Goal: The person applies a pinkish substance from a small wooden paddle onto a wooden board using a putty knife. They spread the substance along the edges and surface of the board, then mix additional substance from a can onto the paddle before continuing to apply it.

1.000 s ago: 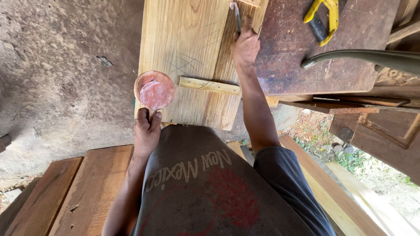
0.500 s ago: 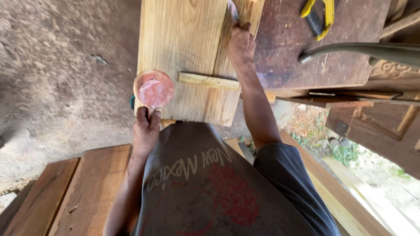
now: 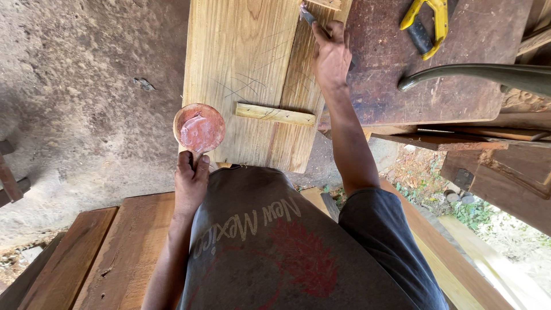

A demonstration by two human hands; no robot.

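The pale plank (image 3: pixel 247 74) is bare, unfinished wood, its grain plain to see, with thin pencil lines scratched across it, and a small batten (image 3: pixel 274 114) of the same light wood lies on it. The left hand (image 3: pixel 190 182) holds a round lid-like dish (image 3: pixel 199 128), reddish and dull at the rim, with a wet-looking pink paste smeared inside. The right hand (image 3: pixel 331 54) grips a thin tool (image 3: pixel 307 15) with a greyish metal look. The dark board (image 3: pixel 425 63) beside it is worn, stained and matt. The handle (image 3: pixel 426 22) on it is glossy yellow plastic. The ground (image 3: pixel 86 103) is rough, dusty earth.
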